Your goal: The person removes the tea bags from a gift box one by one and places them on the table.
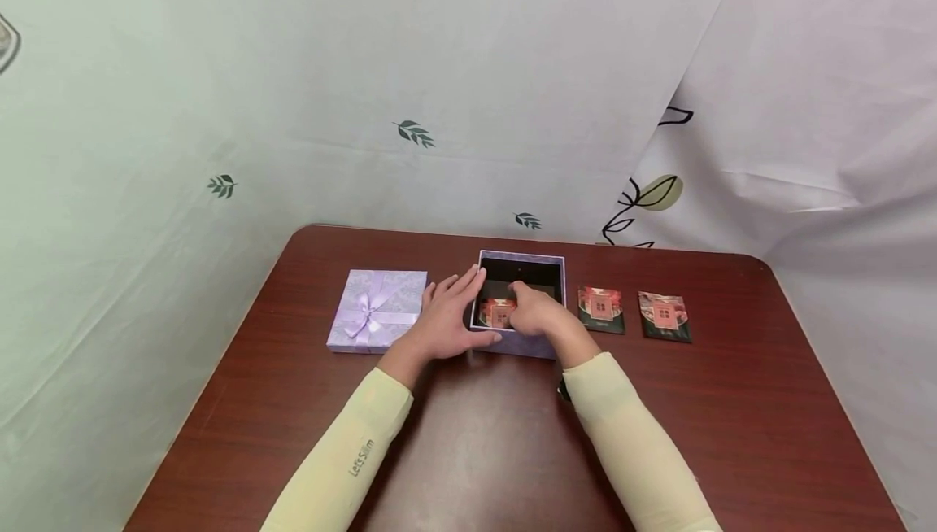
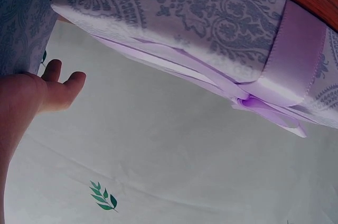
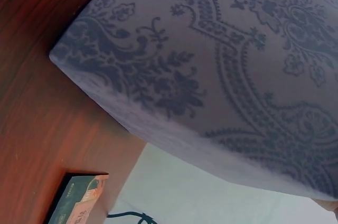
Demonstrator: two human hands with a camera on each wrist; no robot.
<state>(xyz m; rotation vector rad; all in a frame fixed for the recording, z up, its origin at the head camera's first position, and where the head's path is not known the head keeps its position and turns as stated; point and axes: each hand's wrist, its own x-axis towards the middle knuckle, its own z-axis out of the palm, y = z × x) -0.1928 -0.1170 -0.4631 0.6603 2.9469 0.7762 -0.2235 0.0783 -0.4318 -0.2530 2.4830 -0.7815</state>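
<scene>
A lidless purple patterned box with a dark inside stands near the back of the table. My left hand rests at its front left corner, fingers stretched along the left wall and thumb spread over the front rim. Into the box reaches my right hand, bent at the knuckles, beside a red and dark green packet that lies inside at the front left. The right hand covers the packet's right edge; I cannot tell whether its lowered fingers pinch it.
Left of the box lies its lilac lid with a ribbon bow. Two similar packets, a nearer one and a farther one, lie to the right on the brown table. Behind hangs a pale printed cloth.
</scene>
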